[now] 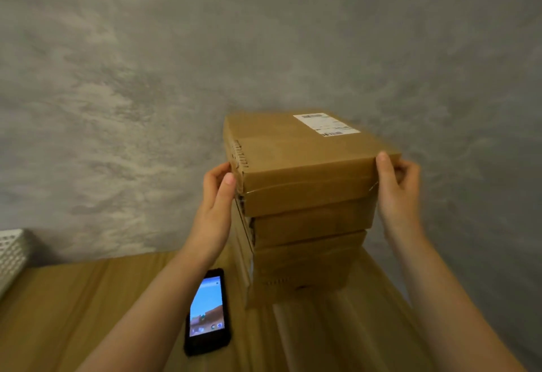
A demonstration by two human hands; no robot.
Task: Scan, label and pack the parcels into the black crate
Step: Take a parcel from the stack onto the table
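atop the stack on the surface (88,298) sat the top parcel (305,160), squarely between both hands: left hand (215,195) and right hand (397,190) each clasped an opposite near corner, equally close

Label (326,124) print on parcel (299,160) illegible

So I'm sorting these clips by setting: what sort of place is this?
Probably a small makeshift packing spot: stacked cardboard parcels on a wooden table, a phone lying beside them, a plain grey wall behind.
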